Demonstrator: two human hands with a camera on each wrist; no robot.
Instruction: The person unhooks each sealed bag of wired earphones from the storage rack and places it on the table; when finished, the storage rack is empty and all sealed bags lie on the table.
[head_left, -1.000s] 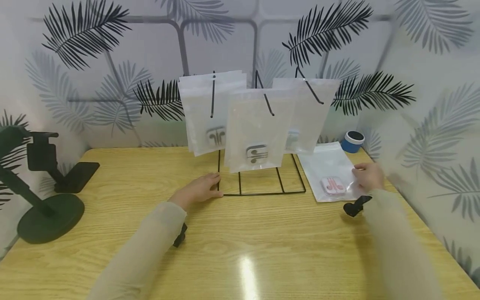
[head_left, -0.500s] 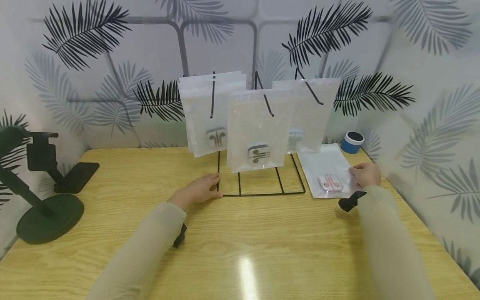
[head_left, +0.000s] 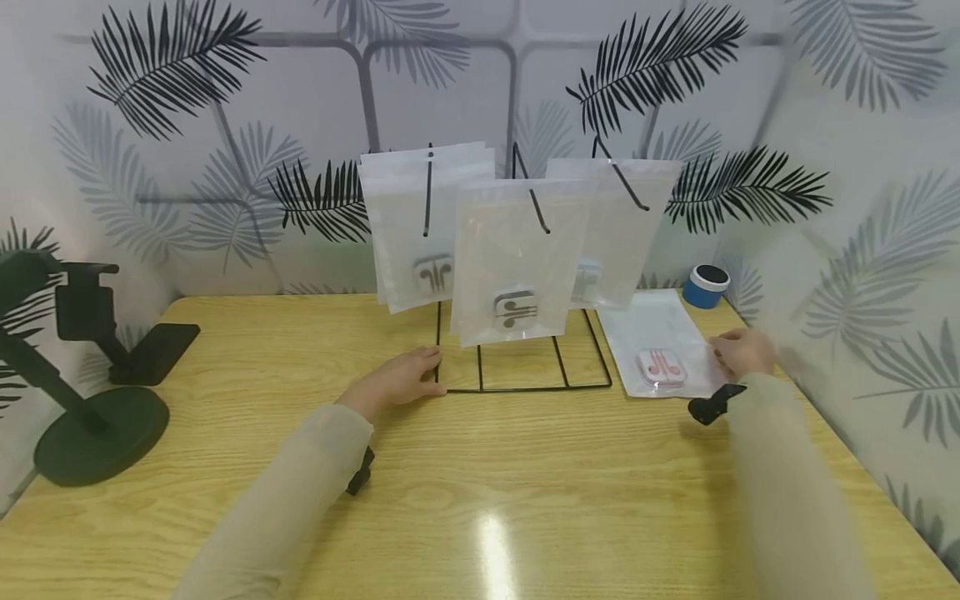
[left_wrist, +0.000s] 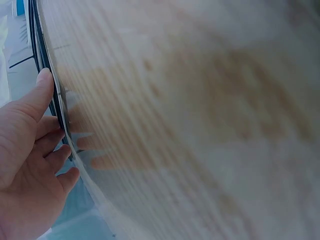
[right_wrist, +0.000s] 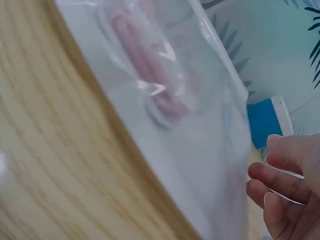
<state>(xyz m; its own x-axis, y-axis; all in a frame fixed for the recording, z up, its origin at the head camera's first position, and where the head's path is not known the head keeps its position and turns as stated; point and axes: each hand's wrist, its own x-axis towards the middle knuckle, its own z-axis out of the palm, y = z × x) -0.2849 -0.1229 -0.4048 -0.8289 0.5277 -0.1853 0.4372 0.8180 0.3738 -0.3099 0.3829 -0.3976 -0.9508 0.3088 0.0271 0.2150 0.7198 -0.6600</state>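
Observation:
My left hand (head_left: 401, 379) rests at the left front corner of a black wire display rack (head_left: 525, 388); in the left wrist view its thumb touches the black wire and the fingers are relaxed. On the table at the right lies a clear zip bag (head_left: 652, 321) with pink-and-white earphones in a case (head_left: 662, 367). My right hand (head_left: 742, 352) is beside the bag's right edge. In the right wrist view its thumb and loosely bent fingers stand apart, with nothing between them, near the bag (right_wrist: 200, 165).
Bags of cased earphones hang from the rack's three hooks: a left bag (head_left: 420, 208), a middle bag (head_left: 517, 250) and a right bag (head_left: 630, 217). A blue tub (head_left: 705, 287) stands behind the flat bag. A dark green stand (head_left: 101, 433) is at the left of the wooden table (head_left: 480, 467).
The flat bag has slid slightly back and left with my right hand. Since then the right hand has let go and moved a little right. The left hand has stayed on the rack.

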